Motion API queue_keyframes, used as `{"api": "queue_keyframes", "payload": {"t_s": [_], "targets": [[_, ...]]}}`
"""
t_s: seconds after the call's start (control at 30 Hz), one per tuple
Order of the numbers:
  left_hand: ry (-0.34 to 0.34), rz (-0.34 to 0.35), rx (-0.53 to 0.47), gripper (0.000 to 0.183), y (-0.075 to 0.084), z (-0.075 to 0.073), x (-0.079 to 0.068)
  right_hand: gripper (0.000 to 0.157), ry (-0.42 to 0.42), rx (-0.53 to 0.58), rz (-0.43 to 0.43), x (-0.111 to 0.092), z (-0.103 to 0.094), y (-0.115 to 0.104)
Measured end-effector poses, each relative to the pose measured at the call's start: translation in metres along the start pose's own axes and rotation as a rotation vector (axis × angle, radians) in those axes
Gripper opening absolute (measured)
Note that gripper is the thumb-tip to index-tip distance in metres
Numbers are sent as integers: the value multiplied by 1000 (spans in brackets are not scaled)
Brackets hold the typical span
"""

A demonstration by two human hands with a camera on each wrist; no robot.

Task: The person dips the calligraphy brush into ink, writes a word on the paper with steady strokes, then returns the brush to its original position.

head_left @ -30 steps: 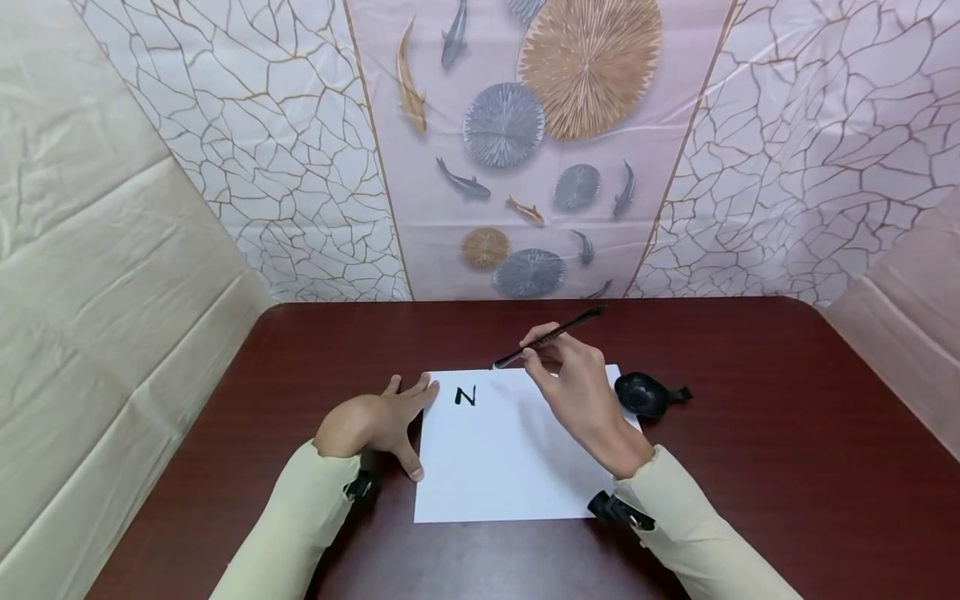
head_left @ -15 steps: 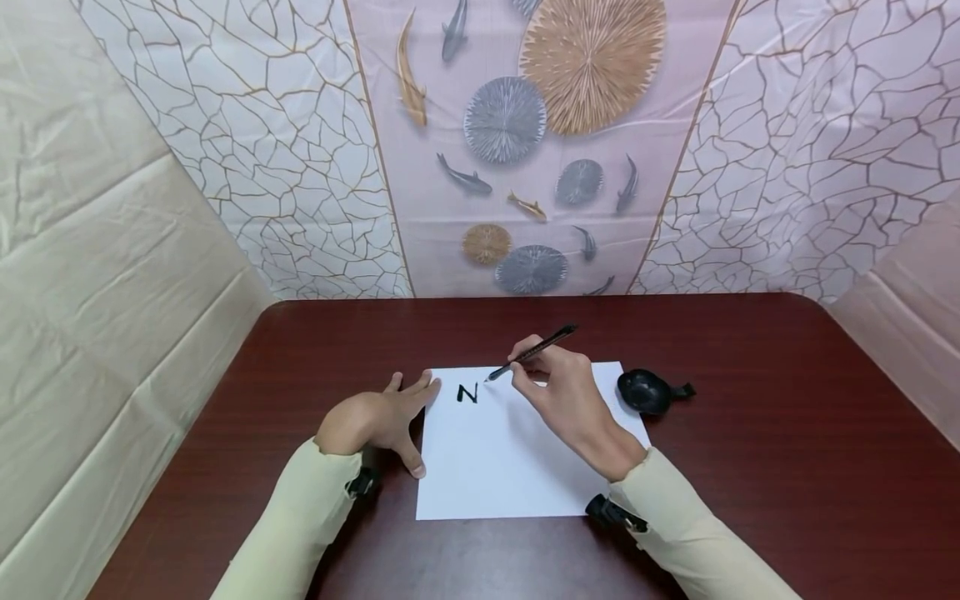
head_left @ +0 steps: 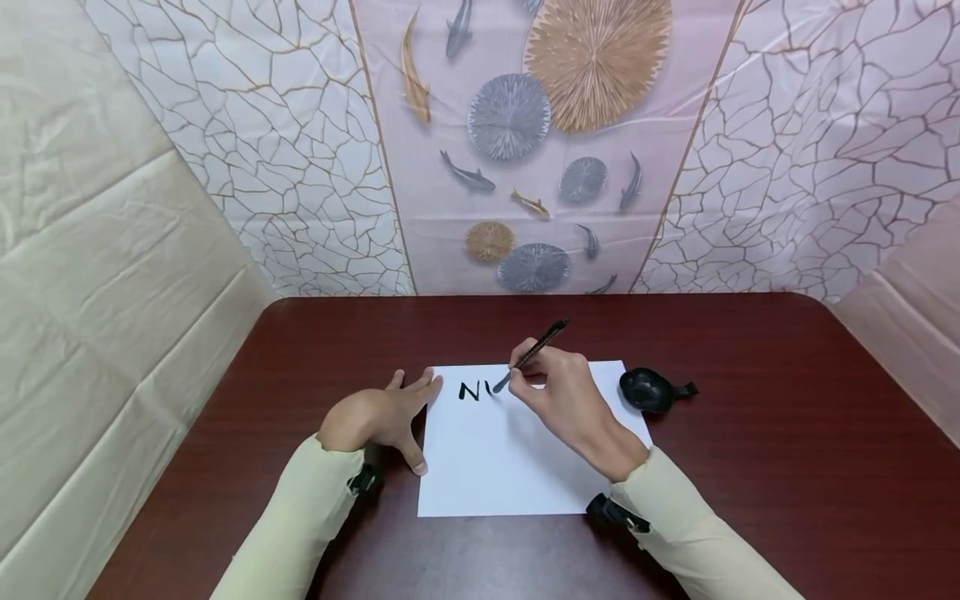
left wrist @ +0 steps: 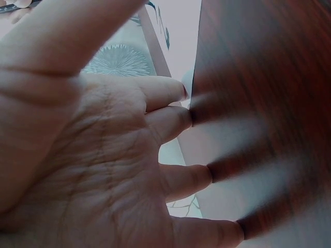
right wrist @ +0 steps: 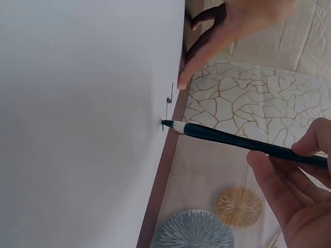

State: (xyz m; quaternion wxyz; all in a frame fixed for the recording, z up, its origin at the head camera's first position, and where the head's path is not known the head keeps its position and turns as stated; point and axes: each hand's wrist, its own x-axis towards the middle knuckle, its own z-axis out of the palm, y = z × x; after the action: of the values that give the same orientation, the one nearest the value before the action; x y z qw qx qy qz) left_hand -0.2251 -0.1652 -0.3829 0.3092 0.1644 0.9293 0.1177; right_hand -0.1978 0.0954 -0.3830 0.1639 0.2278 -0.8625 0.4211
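Observation:
A white sheet of paper (head_left: 495,467) lies on the table, with a black letter N (head_left: 468,391) near its top left. Right of the letter stands a short slanted black stroke (head_left: 487,387). My right hand (head_left: 570,400) pinches a dark-handled ink brush (right wrist: 232,138) between thumb and fingers, its black-inked tip on the paper at that stroke. In the right wrist view, the bristles show white above the dark tip. My left hand (head_left: 390,421) rests at the paper's left edge with fingers spread and fingertips down on the sheet and table.
A small black dish (head_left: 647,390) with a short handle sits at the paper's right edge. The dark red-brown table (head_left: 772,467) reaches back to a patterned cloth wall (head_left: 300,150). Each wrist wears a black strapped camera.
The brush has come down from above the paper's top edge onto the sheet, and a new black stroke has appeared right of the N. The left hand holds its place.

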Motion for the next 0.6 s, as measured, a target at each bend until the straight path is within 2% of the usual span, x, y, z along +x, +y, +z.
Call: {"api": "queue_keyframes", "payload": {"t_s": [0.23, 0.6], "targets": [[12, -11, -35, 136, 0, 3, 0, 12, -38, -53, 21, -2, -3, -6], [15, -6, -21, 136, 0, 1, 1, 10, -36, -29, 14, 1, -7, -8]]}}
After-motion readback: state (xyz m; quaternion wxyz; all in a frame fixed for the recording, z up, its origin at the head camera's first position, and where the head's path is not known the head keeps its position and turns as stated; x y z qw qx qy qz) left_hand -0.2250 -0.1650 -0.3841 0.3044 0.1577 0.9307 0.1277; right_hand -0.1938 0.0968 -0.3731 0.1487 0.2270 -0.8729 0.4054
